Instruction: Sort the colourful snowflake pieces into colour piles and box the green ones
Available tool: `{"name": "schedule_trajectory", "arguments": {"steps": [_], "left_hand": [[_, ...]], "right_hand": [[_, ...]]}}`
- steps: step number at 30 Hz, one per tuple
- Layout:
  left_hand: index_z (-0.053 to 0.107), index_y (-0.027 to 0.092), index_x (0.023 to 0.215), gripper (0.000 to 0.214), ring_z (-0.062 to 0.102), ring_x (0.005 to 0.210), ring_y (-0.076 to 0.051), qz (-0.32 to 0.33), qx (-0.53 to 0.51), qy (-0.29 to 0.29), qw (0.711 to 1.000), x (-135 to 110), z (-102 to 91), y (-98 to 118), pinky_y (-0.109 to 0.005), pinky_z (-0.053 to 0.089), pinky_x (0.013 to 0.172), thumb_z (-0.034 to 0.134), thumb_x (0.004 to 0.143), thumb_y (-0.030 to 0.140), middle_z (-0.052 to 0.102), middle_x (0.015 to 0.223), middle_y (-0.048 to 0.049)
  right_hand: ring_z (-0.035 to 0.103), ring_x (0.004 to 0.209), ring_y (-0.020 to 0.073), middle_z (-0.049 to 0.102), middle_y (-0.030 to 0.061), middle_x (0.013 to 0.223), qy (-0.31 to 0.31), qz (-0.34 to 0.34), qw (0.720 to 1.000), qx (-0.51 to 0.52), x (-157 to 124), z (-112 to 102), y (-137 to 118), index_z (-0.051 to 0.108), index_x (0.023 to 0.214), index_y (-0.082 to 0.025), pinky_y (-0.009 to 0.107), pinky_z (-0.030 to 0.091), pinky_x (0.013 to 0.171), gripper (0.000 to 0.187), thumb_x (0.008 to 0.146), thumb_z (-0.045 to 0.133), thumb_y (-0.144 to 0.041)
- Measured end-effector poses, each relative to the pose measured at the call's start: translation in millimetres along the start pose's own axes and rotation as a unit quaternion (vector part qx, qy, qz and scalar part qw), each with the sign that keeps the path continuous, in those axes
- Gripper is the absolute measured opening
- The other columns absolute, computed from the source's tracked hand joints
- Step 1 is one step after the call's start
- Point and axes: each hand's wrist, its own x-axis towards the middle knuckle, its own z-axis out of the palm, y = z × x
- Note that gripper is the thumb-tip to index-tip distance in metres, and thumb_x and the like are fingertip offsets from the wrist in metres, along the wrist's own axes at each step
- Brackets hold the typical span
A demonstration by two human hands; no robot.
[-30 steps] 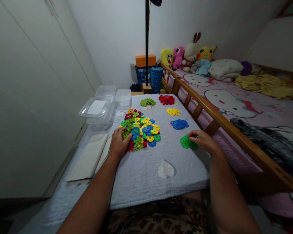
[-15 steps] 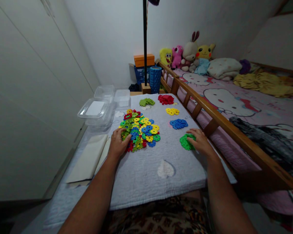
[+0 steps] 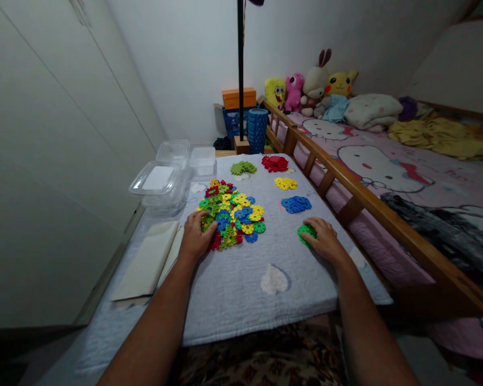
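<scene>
A mixed heap of flat plastic snowflake-shaped pieces (image 3: pixel 235 214) in red, blue, yellow and green lies mid-table. My left hand (image 3: pixel 198 235) rests against its left edge, thumb apart from the fingers, and I see nothing gripped in it. On the right, my right hand (image 3: pixel 322 236) is cupped over a small pile of green pieces (image 3: pixel 305 234), thumb and fingers apart, hiding part of it. Behind that pile, single-colour piles run toward the back: blue pieces (image 3: pixel 296 204), yellow pieces (image 3: pixel 285 184), red pieces (image 3: pixel 275 163) and light green pieces (image 3: pixel 243 168).
Stacked clear plastic containers (image 3: pixel 155 179) stand at the table's back left. A folded cream-coloured sheet (image 3: pixel 147 262) lies at the left. A wooden bed rail (image 3: pixel 338 185) borders the right side. A black pole (image 3: pixel 241 75) rises behind the table.
My right hand has shifted slightly left and covers more of the green pile. My left hand stays at the mixed heap.
</scene>
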Motion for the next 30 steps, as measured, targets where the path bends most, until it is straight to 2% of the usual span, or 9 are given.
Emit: {"name": "schedule_trajectory", "arguments": {"steps": [4, 8, 11, 15, 17, 20, 26, 30], "left_hand": [[0.061, 0.021, 0.117, 0.040, 0.052, 0.127, -0.030, 0.003, 0.002, -0.002, 1.000, 0, -0.3, 1, -0.049, 0.039, 0.116, 0.060, 0.086, 0.047, 0.056, 0.127, -0.0120], [0.061, 0.021, 0.118, 0.040, 0.052, 0.127, -0.030, 0.003, 0.001, 0.000, 1.000, -1, 0.3, 2, -0.049, 0.039, 0.116, 0.060, 0.087, 0.046, 0.056, 0.126, -0.0118], [0.061, 0.020, 0.117, 0.039, 0.053, 0.127, -0.030, 0.003, -0.004, 0.006, 1.000, -2, 0.6, 2, -0.049, 0.040, 0.115, 0.060, 0.086, 0.045, 0.056, 0.126, -0.0124], [0.061, 0.022, 0.117, 0.039, 0.053, 0.127, -0.029, -0.002, -0.011, 0.008, 1.000, -3, -0.4, 3, -0.049, 0.039, 0.116, 0.062, 0.086, 0.044, 0.056, 0.127, -0.0113], [0.061, 0.022, 0.117, 0.038, 0.053, 0.127, -0.029, -0.003, -0.012, 0.008, 1.000, -3, -0.8, 3, -0.049, 0.039, 0.116, 0.062, 0.086, 0.044, 0.056, 0.127, -0.0113], [0.061, 0.022, 0.116, 0.038, 0.053, 0.127, -0.030, -0.004, -0.012, 0.009, 1.000, -3, -0.1, 3, -0.049, 0.040, 0.115, 0.062, 0.085, 0.044, 0.056, 0.126, -0.0110], [0.062, 0.022, 0.115, 0.038, 0.054, 0.126, -0.031, -0.003, -0.003, 0.006, 1.000, -1, 3.1, 3, -0.049, 0.040, 0.115, 0.062, 0.085, 0.045, 0.056, 0.126, -0.0112], [0.062, 0.022, 0.116, 0.038, 0.054, 0.126, -0.031, -0.002, -0.004, 0.009, 1.000, -1, 3.6, 2, -0.050, 0.040, 0.115, 0.063, 0.085, 0.044, 0.056, 0.126, -0.0116]], "right_hand": [[0.052, 0.126, 0.0348, 0.062, 0.0122, 0.135, 0.018, -0.007, 1.000, -0.002, 10, -8, -16, 0.067, 0.120, -0.025, 0.053, 0.038, 0.106, 0.039, 0.084, 0.063, -0.040], [0.058, 0.119, 0.0301, 0.066, 0.0119, 0.127, -0.020, -0.112, 0.992, 0.062, 37, -6, -56, 0.068, 0.118, -0.024, 0.048, 0.043, 0.103, 0.032, 0.088, 0.061, -0.033], [0.062, 0.111, 0.0261, 0.070, 0.0102, 0.116, -0.070, -0.177, 0.978, 0.089, 59, 12, -91, 0.070, 0.113, -0.022, 0.042, 0.044, 0.101, 0.026, 0.089, 0.061, -0.026], [0.061, 0.104, 0.0237, 0.071, 0.0105, 0.108, -0.104, -0.198, 0.974, 0.044, 77, 47, -118, 0.072, 0.105, -0.019, 0.036, 0.044, 0.094, 0.022, 0.084, 0.065, -0.019], [0.061, 0.100, 0.0235, 0.070, 0.0107, 0.103, -0.102, -0.187, 0.977, 0.032, 78, 60, -120, 0.074, 0.101, -0.018, 0.036, 0.044, 0.091, 0.019, 0.084, 0.065, -0.019], [0.060, 0.096, 0.0231, 0.069, 0.0095, 0.098, -0.078, -0.175, 0.980, 0.055, 75, 67, -114, 0.075, 0.099, -0.020, 0.036, 0.043, 0.089, 0.016, 0.087, 0.064, -0.021], [0.060, 0.094, 0.0222, 0.069, 0.0074, 0.095, -0.051, -0.176, 0.977, 0.109, 67, 62, -109, 0.077, 0.094, -0.023, 0.036, 0.044, 0.088, 0.013, 0.088, 0.065, -0.021], [0.062, 0.093, 0.0227, 0.071, 0.0085, 0.091, 0.000, -0.148, 0.980, 0.136, 73, 57, -106, 0.077, 0.089, -0.021, 0.037, 0.046, 0.090, 0.016, 0.089, 0.061, -0.022]]}}
